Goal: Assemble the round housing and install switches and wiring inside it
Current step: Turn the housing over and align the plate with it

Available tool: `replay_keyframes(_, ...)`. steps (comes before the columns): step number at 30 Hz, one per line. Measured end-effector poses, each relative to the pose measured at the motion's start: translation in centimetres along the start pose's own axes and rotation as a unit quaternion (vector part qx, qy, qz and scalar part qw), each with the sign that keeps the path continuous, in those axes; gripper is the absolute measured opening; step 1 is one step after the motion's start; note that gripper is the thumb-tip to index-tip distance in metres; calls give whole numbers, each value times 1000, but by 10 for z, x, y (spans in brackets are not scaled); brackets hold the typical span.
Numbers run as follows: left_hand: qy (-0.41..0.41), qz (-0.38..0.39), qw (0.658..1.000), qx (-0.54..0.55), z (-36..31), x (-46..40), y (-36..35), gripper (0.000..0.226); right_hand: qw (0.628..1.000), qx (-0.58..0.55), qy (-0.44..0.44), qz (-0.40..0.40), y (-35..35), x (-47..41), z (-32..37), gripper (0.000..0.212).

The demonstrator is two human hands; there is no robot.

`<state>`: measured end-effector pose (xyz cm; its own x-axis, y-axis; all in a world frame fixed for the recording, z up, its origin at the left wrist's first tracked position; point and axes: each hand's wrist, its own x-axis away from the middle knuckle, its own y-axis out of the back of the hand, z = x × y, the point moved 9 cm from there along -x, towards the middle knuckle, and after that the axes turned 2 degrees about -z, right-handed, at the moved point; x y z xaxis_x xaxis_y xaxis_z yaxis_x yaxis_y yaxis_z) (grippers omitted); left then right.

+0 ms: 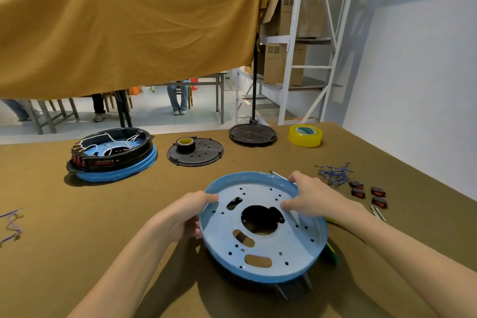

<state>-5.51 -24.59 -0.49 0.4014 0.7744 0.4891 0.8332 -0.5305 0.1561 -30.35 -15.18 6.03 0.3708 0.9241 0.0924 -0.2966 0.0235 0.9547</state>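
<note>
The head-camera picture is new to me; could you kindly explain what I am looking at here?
It is one view from a camera worn on a person's head, looking down at their bare hands over a brown table. The left hand and right hand each hold the rim of a blue round plate, tilted above a dark part. Farther back lie a finished housing with wiring, a black disc carrying a tape roll, another black disc and yellow tape. To the right are blue wires and four small switches.
</note>
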Motion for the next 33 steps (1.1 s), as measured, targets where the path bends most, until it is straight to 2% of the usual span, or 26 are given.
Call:
replay_keyframes(2, 27, 33, 999, 31, 4, 5, -1, 31, 999, -31, 10, 19, -1, -2, 0, 65)
replay_keyframes(5, 37, 60, 997, 21, 6, 8, 1, 38, 998, -60, 15, 28, 2, -3, -1, 67)
replay_keyframes(14, 23, 59, 998, -30, 1, 6, 0, 39, 999, -33, 14, -1, 7, 3, -7, 58)
replay_keyframes(20, 12, 50, 998, -46, 1, 8, -4, 32, 998, -30, 6, -56, 7, 8, -8, 41)
replay_keyframes(24, 12, 61, 998, -19, 3, 9, 0, 36, 997, -26, 1, -70, 9, 7, -10, 33)
replay_keyframes(29, -12, 52, 997, -49, -2, 8, -7, 22, 997, -2, 8, -82, 4, 11, -10, 31)
replay_keyframes(33, 5, 48, 999, -18, 0, 7, -5, 28, 995, -26, 14, -97, 3, 15, -15, 37)
